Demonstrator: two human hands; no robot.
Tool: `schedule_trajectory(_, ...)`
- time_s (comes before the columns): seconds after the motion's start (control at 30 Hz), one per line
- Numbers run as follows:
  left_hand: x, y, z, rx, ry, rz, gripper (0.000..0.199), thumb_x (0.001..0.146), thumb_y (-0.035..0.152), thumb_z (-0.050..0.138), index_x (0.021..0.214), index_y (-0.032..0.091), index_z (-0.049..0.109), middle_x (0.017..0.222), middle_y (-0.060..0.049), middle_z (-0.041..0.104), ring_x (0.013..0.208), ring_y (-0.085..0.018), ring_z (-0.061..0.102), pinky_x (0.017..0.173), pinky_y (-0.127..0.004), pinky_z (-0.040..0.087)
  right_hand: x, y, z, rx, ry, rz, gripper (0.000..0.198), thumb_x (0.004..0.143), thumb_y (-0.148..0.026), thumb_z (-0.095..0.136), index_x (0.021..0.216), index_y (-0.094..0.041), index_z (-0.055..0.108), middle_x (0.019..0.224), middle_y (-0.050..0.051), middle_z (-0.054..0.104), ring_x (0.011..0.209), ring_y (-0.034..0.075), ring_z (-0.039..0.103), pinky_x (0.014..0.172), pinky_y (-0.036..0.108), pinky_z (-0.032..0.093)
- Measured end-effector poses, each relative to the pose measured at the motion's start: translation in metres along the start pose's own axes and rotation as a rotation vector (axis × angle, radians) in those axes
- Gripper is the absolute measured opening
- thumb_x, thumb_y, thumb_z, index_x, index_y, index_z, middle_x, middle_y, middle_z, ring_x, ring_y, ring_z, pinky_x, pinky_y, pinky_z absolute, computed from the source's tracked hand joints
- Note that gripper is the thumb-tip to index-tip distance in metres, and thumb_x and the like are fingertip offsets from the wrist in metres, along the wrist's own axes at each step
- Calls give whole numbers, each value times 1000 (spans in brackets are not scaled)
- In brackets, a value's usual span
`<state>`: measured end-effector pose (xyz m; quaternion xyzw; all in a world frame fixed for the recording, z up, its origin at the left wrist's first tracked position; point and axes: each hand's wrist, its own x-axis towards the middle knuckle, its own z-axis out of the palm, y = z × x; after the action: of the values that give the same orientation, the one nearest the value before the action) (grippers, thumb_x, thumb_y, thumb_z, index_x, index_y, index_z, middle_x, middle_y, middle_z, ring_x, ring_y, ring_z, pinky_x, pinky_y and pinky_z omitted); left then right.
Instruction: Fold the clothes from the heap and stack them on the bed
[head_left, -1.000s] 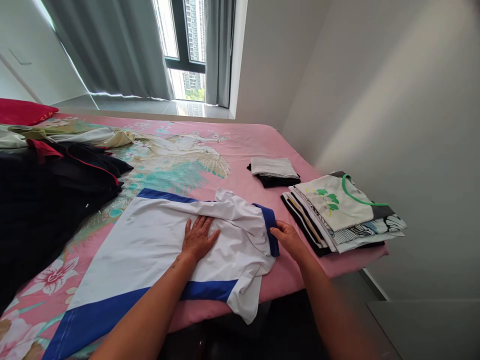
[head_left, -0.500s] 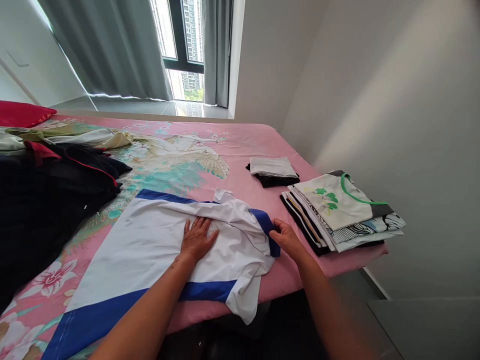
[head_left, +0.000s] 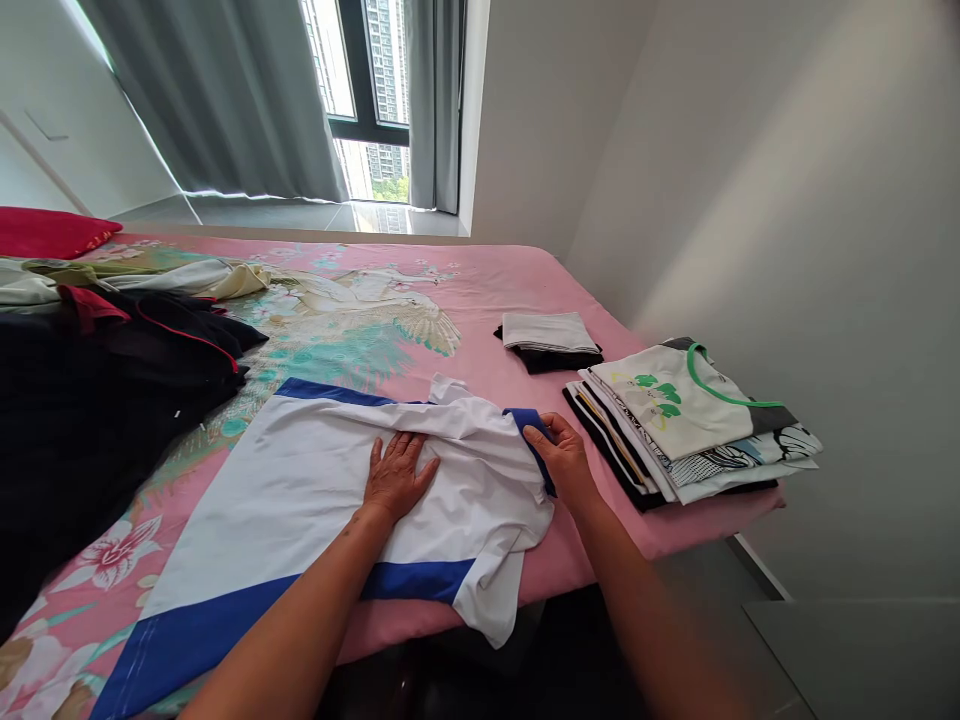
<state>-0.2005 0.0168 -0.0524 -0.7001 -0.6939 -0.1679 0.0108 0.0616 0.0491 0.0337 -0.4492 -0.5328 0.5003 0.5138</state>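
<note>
A white shirt [head_left: 300, 480] with blue side panels and a blue collar lies spread across the bed, its collar toward the right. My left hand [head_left: 397, 477] rests flat on the middle of the shirt, fingers spread. At the neck end, my right hand [head_left: 562, 455] pinches the blue collar [head_left: 529, 425] between thumb and fingers. The cloth near the collar is wrinkled. One white sleeve [head_left: 491, 600] hangs over the bed's front edge, and the other shows at the far side.
Folded clothes [head_left: 675, 430] are stacked at the bed's right edge. Behind them sits a smaller folded pile [head_left: 551, 335], grey over black. Dark clothing [head_left: 97, 400] with red trim covers the left side of the pink flowered bed [head_left: 487, 275]. A wall [head_left: 750, 200] rises on the right.
My right hand has shifted its grip higher on the collar, and the collar has been drawn up and straightened. My left hand stays flat on the shirt.
</note>
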Motion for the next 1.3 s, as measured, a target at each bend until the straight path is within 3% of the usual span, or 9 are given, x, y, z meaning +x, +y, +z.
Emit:
schedule_trajectory(0.1, 0, 0, 0, -2, -1, 0, 54, 87, 50, 42, 136, 28, 43, 140, -7, 47, 131, -25, 38, 114, -50, 11, -3, 5, -7, 12, 75, 48, 31, 74, -49, 63, 85, -20, 59, 72, -2, 58, 63, 13, 49, 58, 23, 40)
schedule_trajectory(0.27, 0, 1, 1, -1, 4, 6, 54, 87, 50, 42, 135, 26, 43, 139, -7, 48, 131, -25, 38, 113, -51, 12, -4, 15, -28, -11, -13, 41, 31, 76, -46, 63, 90, -18, 63, 82, 2, 63, 76, 15, 55, 69, 27, 45)
schedule_trajectory(0.37, 0, 1, 2, 3, 2, 4, 55, 87, 50, 41, 136, 26, 42, 141, -7, 45, 132, -25, 36, 114, -51, 10, 1, 20, -36, 46, 119, 16, 34, 75, -45, 62, 96, -19, 61, 89, 4, 64, 81, 16, 58, 74, 30, 48)
schedule_trajectory(0.47, 0, 1, 1, 12, -7, 2, 55, 86, 51, 41, 136, 27, 42, 142, -6, 45, 132, -26, 36, 114, -51, 9, -1, 24, -40, 93, 317, 6, 36, 75, -45, 62, 99, -20, 55, 89, 2, 62, 76, 15, 59, 65, 28, 49)
schedule_trajectory(0.6, 0, 2, 1, 12, -13, 7, 55, 86, 52, 41, 136, 28, 43, 141, -6, 46, 132, -26, 36, 114, -51, 9, -45, 35, -41, -93, 428, -45, 24, 81, -44, 56, 85, -21, 50, 65, -4, 50, 55, 11, 47, 51, 24, 41)
schedule_trajectory(0.8, 1, 4, 1, 7, -23, 9, 57, 86, 53, 40, 137, 26, 42, 142, -7, 44, 132, -26, 35, 113, -51, 11, -147, 52, -20, -504, 65, -189, 8, 80, -27, 55, 87, -23, 54, 80, 3, 55, 70, 17, 52, 63, 30, 44)
schedule_trajectory(0.97, 1, 5, 0, 8, -42, 4, 58, 87, 54, 39, 137, 26, 41, 142, -7, 44, 132, -26, 35, 113, -52, 11, -179, 51, 3, -701, -139, -326, 43, 67, -28, 70, 107, -24, 53, 104, 9, 57, 96, 28, 52, 84, 44, 43)
schedule_trajectory(1.1, 1, 5, -1, 11, -35, 6, 57, 87, 54, 37, 137, 26, 41, 143, -7, 43, 133, -26, 35, 112, -52, 11, -191, 51, 5, -619, -126, -256, 9, 81, -18, 52, 87, -24, 56, 82, 4, 58, 78, 20, 54, 72, 34, 43)
schedule_trajectory(1.3, 2, 5, -2, 26, -68, 1, 59, 87, 55, 35, 139, 26, 38, 145, -7, 40, 134, -25, 32, 112, -53, 10, -232, 55, -6, -672, -401, 48, 8, 82, -22, 51, 78, -22, 58, 70, 0, 59, 62, 14, 54, 59, 25, 40)
